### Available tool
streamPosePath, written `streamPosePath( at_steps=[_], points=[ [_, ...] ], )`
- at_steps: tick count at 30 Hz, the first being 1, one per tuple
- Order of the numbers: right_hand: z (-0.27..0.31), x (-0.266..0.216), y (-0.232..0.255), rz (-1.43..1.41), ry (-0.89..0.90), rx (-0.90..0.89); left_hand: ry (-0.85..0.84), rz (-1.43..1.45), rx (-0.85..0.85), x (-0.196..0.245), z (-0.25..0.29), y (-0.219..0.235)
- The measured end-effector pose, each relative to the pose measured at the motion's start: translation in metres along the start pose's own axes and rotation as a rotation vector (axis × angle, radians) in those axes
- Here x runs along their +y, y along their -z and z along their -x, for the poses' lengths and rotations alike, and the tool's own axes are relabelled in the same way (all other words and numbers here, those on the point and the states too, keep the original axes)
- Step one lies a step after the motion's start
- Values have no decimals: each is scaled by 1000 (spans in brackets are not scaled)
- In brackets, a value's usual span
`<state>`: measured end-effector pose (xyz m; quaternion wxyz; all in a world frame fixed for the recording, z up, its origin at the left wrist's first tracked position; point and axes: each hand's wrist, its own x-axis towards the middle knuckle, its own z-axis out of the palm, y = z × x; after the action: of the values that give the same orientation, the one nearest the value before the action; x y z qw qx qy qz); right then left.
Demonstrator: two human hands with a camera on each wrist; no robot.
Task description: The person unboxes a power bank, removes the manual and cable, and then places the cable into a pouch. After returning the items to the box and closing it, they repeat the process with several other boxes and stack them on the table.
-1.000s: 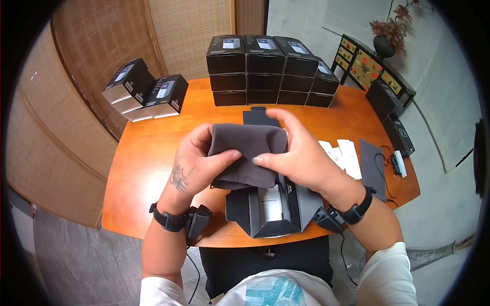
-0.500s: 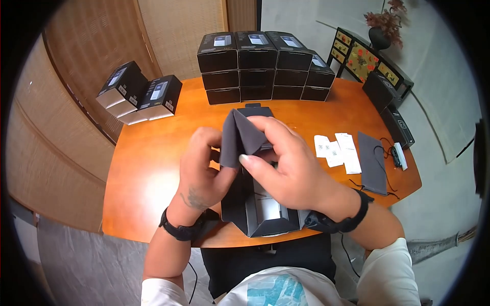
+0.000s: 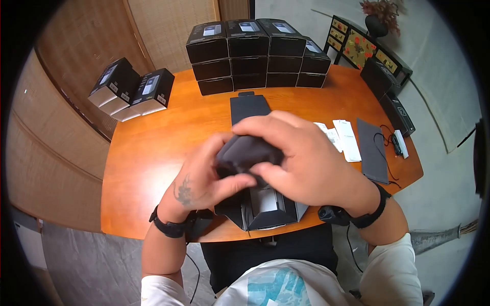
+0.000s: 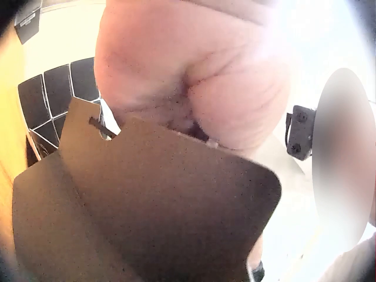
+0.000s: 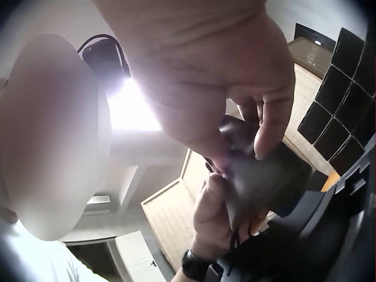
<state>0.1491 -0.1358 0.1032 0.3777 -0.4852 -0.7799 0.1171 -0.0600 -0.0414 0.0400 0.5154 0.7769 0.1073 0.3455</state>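
Over the middle of the table, both hands grip a dark grey cloth pouch (image 3: pixel 246 152), crumpled and folded over. My left hand (image 3: pixel 196 176) holds its left side, thumb across the near face. On the other side my right hand (image 3: pixel 311 153) wraps over the top, its thumb pressed on the cloth. Thin cords dangle from the pouch (image 5: pixel 258 176) in the right wrist view. Below the hands lies an opened black box (image 3: pixel 278 220), a white piece inside and its long flap (image 3: pixel 249 108) stretched toward the back. A box flap (image 4: pixel 158 200) hides much of the left wrist view.
Stacked black boxes (image 3: pixel 250 64) stand at the table's back, with a smaller stack (image 3: pixel 133 92) at the left. To the right lie white papers (image 3: pixel 347 140), a flat grey drawstring pouch (image 3: pixel 371 153) and a small white item with a black cable (image 3: pixel 400 144).
The pouch was spread flat between both hands, then folded into a peak, and is now bunched smaller. My right hand has closed further over its top.
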Motion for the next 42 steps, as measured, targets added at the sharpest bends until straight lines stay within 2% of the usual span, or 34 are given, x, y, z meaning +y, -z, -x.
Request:
streamPosePath(
  at_steps=[3, 4, 5, 7, 9, 11, 12, 15, 16, 18, 20, 21, 24, 26, 27, 29, 30, 31, 33, 35, 37, 38, 41, 42],
  points=[
    [8, 10, 4, -67, -206, 34, -72, -124, 166, -9, -7, 8],
    [8, 6, 7, -158, -480, -16, -6, -105, 272, -11, -8, 13],
    [10, 11, 3, -109, -519, -47, 60, -86, 377, -12, -10, 17],
    [14, 25, -7, -11, -596, -102, 76, -305, 428, -17, -15, 31],
    [11, 25, -12, 87, -648, -252, 220, -443, 334, -20, -13, 40],
    [5, 27, -15, 171, -591, -396, 350, -503, 206, -24, -12, 43],
    [5, 29, -15, 164, -503, -424, 455, -466, 131, -24, -12, 43],
    [1, 35, -24, 249, -432, -572, 412, -490, -12, -15, -14, 35],
    [4, 37, -26, 331, -351, -531, 401, -471, -30, -18, -14, 35],
    [12, 37, -30, 493, -188, -446, 508, -466, -38, -4, -19, 33],
    [14, 35, -34, 508, -182, -380, 562, -371, -30, -2, -19, 32],
    [14, 34, -34, 517, -179, -346, 561, -281, -16, -5, -17, 34],
    [17, 32, -20, 474, -62, -412, 498, 69, 34, -11, -15, 37],
    [25, 27, -5, 381, 2, -529, 414, 276, 21, -13, -13, 36],
    [29, 25, -1, 333, 36, -588, 316, 237, -8, -19, -12, 32],
    [40, 23, -2, 333, 108, -551, 120, 152, -74, -35, -12, 17],
    [44, 20, -1, 351, 125, -543, 71, -95, -155, -28, -13, 15],
    [47, 17, 0, 369, 140, -535, -133, -399, -192, -21, -17, 10],
    [53, 15, 8, 287, 153, -458, -246, -541, -270, -27, -21, 0],
    [57, 15, 18, 180, 134, -395, -212, -519, -243, -29, -20, -2],
    [67, 19, 31, 365, -41, -203, -210, -536, -268, -33, -20, 2],
    [70, 19, 34, 456, -127, -101, -192, -587, -198, -31, -18, 1],
    [80, 27, 23, -12, -689, -57, -111, -687, 16, -29, -18, -4],
    [87, 30, 19, -151, -592, -88, -61, -681, 92, -39, -18, -5]
  ],
)
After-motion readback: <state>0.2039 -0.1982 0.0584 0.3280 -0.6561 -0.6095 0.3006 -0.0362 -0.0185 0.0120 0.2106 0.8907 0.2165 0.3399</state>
